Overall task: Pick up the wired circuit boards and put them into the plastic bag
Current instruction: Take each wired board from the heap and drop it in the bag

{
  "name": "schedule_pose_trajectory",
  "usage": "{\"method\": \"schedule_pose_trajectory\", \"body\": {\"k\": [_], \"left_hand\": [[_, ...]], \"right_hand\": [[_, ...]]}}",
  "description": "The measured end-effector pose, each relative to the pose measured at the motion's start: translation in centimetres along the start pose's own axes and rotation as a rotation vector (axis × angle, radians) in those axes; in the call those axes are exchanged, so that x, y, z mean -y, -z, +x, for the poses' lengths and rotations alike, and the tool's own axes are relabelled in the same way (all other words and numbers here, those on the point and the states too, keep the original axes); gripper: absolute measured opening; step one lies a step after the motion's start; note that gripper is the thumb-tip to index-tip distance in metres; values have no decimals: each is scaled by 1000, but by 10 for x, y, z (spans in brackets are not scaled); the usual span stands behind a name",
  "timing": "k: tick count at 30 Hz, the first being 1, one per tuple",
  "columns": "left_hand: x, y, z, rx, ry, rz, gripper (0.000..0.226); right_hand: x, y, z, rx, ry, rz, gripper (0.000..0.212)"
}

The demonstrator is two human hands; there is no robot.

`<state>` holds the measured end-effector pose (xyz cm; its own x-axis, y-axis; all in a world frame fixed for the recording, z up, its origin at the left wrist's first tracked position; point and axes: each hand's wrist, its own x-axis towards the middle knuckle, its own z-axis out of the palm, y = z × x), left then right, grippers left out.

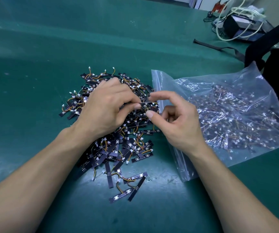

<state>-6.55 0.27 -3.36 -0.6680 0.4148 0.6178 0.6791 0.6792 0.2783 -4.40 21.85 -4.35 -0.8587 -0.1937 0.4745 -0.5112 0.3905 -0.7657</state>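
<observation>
Green mat [34, 64]: loose heap of wired circuit boards [115, 148] lies under and below both hands. Left hand [105, 108] has its fingers curled, thumb and forefinger tips [136, 106] pinched on one board [146, 103] just above the heap. Right hand [180, 125] has thumb and forefinger apart around that board's far end; contact cannot be told. The plastic bag [236, 91], mouth just behind the right fingers, holds many boards.

Two hands [106, 108] [180, 126], one plastic bag [158, 81], countless wired circuit boards [132, 148].
</observation>
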Motion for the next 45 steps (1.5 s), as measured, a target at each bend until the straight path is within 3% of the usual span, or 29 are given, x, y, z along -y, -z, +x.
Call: {"method": "schedule_pose_trajectory", "body": {"k": [7, 17, 27, 45], "left_hand": [[-1, 0, 1, 25, -61, -9, 15], [-5, 3, -1, 79, -33, -54, 22], [-7, 3, -1, 80, -68, -54, 15], [-7, 3, -1, 46, -41, -122, 13]], "right_hand": [[0, 0, 3, -24, 68, -107, 3], [2, -1, 3, -113, 61, -129, 9], [4, 0, 1, -30, 44, -144, 1], [6, 1, 1, -29, 40, -127, 6]]}}
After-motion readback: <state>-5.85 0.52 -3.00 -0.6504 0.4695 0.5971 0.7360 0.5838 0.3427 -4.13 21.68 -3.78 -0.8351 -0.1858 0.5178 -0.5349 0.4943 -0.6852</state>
